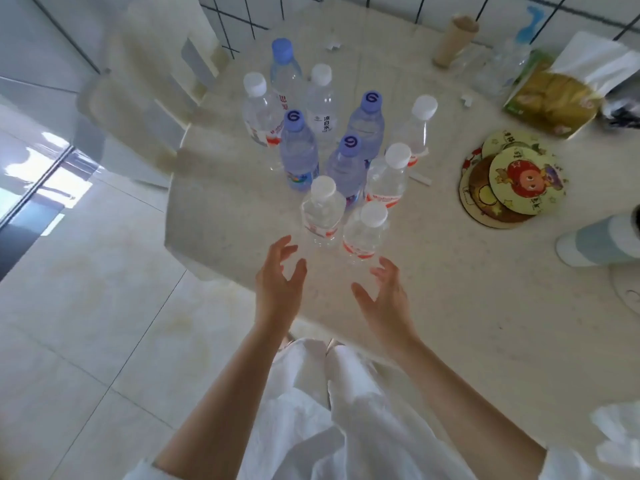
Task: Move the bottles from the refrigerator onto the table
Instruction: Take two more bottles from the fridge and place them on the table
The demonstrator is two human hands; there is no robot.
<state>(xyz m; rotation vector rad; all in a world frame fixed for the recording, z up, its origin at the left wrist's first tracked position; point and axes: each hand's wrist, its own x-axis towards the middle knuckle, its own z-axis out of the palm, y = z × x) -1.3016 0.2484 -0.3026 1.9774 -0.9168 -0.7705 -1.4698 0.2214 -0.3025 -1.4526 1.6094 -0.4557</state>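
Observation:
Several clear water bottles stand upright in a cluster on the pale table (450, 306). Some have white caps and red labels, others blue caps. The two nearest are white-capped: one (322, 213) on the left, one (365, 233) on the right. My left hand (278, 289) hovers just in front of the left one, fingers spread, holding nothing. In front of the right one, my right hand (384, 299) is likewise open and a little apart from the bottle. The refrigerator is not in view.
Round cartoon coasters (509, 185) lie to the right of the bottles. A tissue pack (561, 95), a brown cup (453, 39) and a clear bottle (502, 67) stand at the back right. A blue-white cylinder (595, 240) lies at the right edge. A pale chair (145, 98) stands left of the table.

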